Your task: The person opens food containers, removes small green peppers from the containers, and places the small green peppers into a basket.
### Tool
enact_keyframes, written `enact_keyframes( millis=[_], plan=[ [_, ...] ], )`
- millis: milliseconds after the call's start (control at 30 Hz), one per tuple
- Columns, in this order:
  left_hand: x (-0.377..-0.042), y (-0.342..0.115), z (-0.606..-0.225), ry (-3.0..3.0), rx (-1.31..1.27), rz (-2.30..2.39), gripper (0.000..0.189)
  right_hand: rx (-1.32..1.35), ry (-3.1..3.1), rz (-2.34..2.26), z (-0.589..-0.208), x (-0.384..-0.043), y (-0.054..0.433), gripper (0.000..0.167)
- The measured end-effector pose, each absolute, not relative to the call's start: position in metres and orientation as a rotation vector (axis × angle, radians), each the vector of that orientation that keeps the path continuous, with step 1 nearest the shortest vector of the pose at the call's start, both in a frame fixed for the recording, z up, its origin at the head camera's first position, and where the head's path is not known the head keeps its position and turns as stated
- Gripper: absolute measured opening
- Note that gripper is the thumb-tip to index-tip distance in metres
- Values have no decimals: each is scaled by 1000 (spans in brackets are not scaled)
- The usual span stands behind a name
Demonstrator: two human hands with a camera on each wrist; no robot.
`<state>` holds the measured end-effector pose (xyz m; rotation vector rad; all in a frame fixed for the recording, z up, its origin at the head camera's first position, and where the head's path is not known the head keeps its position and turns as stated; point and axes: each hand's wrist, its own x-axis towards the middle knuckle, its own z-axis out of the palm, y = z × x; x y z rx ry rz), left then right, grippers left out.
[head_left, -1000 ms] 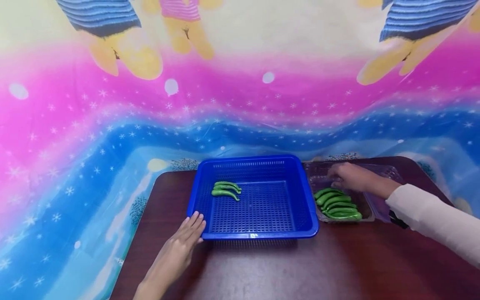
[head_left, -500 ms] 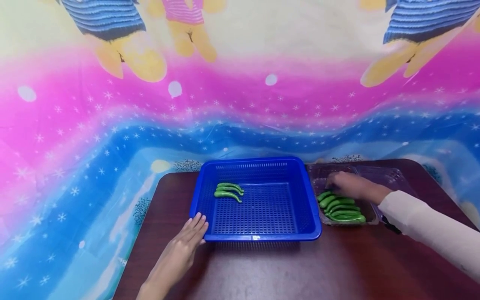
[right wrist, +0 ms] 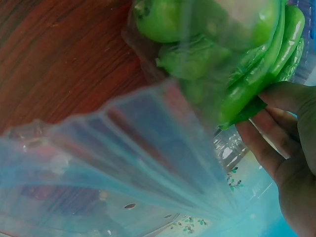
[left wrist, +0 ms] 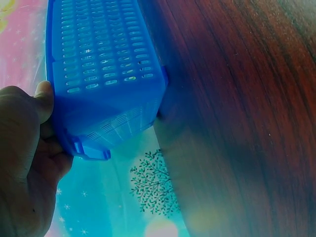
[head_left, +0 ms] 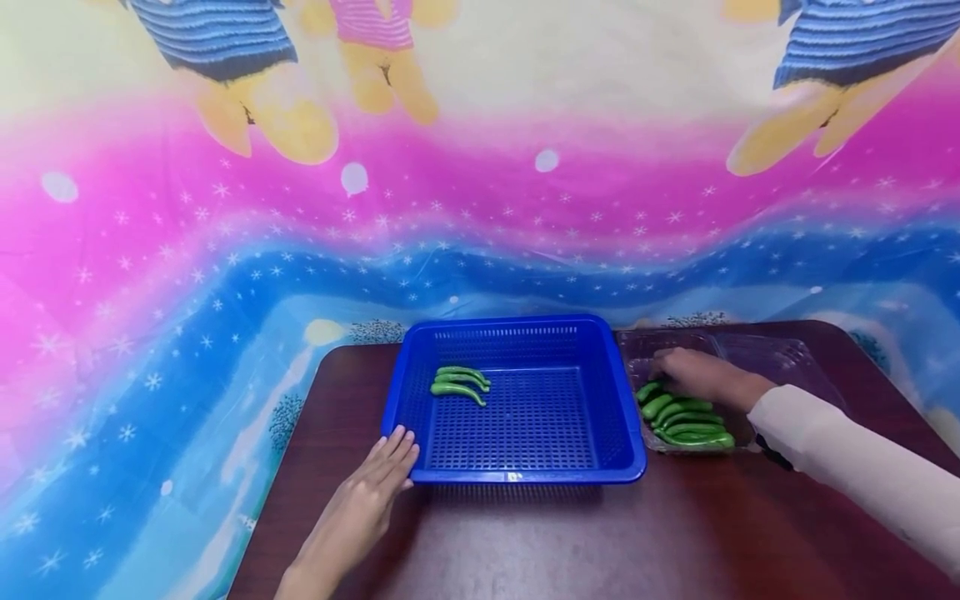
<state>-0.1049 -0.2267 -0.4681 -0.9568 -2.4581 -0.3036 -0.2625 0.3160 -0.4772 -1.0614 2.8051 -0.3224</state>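
Observation:
My left hand (head_left: 360,500) rests its straight fingers on the front left corner of a blue plastic basket (head_left: 517,477). In the left wrist view, the thumb (left wrist: 44,96) lies against the basket's rim. Three green chili peppers (head_left: 453,387) lie at the left inside the basket. On the right, my right hand (head_left: 701,377) reaches into a clear plastic container (head_left: 663,339) holding several more green chili peppers (head_left: 690,429) in a row. The right wrist view shows its thumb and fingers pinching the end of a green chili pepper (right wrist: 247,98).
The container's clear lid (head_left: 787,367) is folded out to the right, under the right forearm. Both vessels stand on a dark brown table (head_left: 525,542). A printed cloth (head_left: 487,200) with pink and blue bands hangs right behind the table's back edge.
My right hand has lowered onto the peppers at the back of the container. The left hand stays at the basket's corner. The whole head view has shifted slightly.

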Motion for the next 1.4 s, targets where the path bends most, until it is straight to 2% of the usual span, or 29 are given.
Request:
enact_keyframes(
  millis=[200, 800, 1200, 1400],
  plan=[
    [-105, -226, -467, -2462, -956, -308, 60, -1076, 2817, -347, -472, -263, 320, 20],
    [-102, -225, -464, -2475, -948, -301, 61, -649, 2866, -674, -400, -268, 313, 36],
    [-102, -226, -464, -2482, -949, -308, 62, -525, 2830, -805, -377, -274, 261, 33],
    [-102, -226, -464, -2467, -954, -309, 61, -599, 2836, -823, -369, -278, 232, 32]
  ],
)
